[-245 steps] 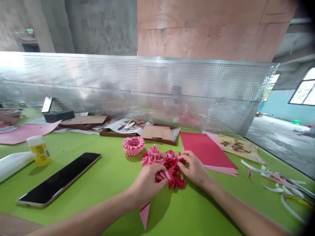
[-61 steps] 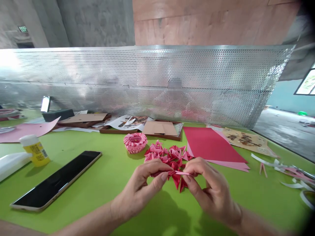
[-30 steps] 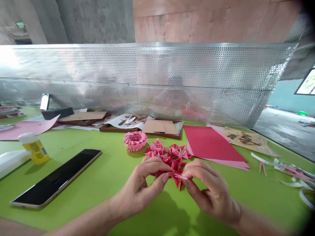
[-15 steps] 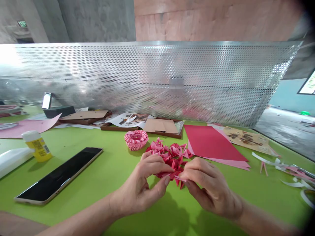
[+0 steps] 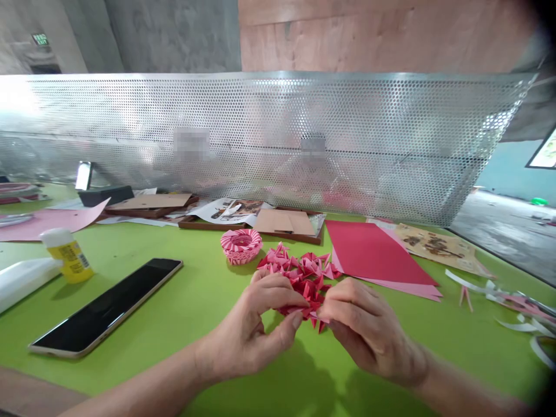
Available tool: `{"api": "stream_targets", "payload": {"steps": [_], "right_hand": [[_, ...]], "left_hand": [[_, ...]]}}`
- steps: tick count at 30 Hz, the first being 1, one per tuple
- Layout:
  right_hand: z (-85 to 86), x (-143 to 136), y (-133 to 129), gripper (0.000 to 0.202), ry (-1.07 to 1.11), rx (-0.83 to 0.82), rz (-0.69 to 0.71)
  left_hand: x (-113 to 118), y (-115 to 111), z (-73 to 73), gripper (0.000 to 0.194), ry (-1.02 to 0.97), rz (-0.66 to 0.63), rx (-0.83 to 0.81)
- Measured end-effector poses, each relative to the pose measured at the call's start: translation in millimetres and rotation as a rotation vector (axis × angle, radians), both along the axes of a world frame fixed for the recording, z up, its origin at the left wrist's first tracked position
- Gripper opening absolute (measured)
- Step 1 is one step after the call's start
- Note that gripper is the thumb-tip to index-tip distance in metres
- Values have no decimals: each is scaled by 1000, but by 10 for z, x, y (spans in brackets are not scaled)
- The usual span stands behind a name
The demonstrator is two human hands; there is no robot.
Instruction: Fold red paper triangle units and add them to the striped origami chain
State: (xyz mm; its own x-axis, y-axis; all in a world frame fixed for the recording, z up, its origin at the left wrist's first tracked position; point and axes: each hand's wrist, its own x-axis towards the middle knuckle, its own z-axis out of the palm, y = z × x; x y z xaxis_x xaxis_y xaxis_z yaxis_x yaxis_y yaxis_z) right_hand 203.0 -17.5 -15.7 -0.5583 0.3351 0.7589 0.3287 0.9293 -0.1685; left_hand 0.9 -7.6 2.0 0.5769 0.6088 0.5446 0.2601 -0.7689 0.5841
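Note:
Between my two hands is a small pink folded paper piece (image 5: 322, 319), partly covered by fingertips. My left hand (image 5: 264, 324) pinches its left end between thumb and fingers. At the other end, my right hand (image 5: 369, 330) is closed on the same piece. Just behind the fingers lies a pile of red and pink folded paper pieces (image 5: 310, 269) with pointed tips. A round pink woven paper basket (image 5: 241, 248) stands to the left of the pile.
On the green table (image 5: 174, 324) are a phone (image 5: 108, 307), a yellow glue bottle (image 5: 69, 258), red paper sheets (image 5: 377, 252) and paper strips (image 5: 516, 307) at right. Shallow trays (image 5: 289, 225) lie before a perforated metal screen (image 5: 278, 145). Another forearm (image 5: 35, 394) shows lower left.
The view has shifted very slightly. Both hands keep nearly the same place, still pinching the small paper piece, with only slight finger movement.

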Motion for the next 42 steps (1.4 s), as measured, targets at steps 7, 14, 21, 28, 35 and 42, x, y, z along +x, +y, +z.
{"api": "stream_targets", "payload": {"steps": [7, 14, 21, 28, 35, 42], "right_hand": [[-11, -89, -57, 14, 179, -257, -46], [14, -142, -64, 11, 236, -392, -70], [26, -172, -82, 13, 260, -575, -67], [-7, -214, -102, 14, 345, -649, -75], [-23, -247, -96, 18, 387, -573, -108], [-31, -262, -102, 21, 384, -645, -96]], "left_hand": [[11, 2, 44, 19, -33, 23, -182], [23, 3, 82, 20, -72, 31, -290], [8, 23, 67, 22, -77, 13, -306], [18, 17, 44, 21, -94, -1, -275], [14, 24, 10, 22, -102, 25, -273], [17, 28, 15, 24, -60, 20, -261]]}}
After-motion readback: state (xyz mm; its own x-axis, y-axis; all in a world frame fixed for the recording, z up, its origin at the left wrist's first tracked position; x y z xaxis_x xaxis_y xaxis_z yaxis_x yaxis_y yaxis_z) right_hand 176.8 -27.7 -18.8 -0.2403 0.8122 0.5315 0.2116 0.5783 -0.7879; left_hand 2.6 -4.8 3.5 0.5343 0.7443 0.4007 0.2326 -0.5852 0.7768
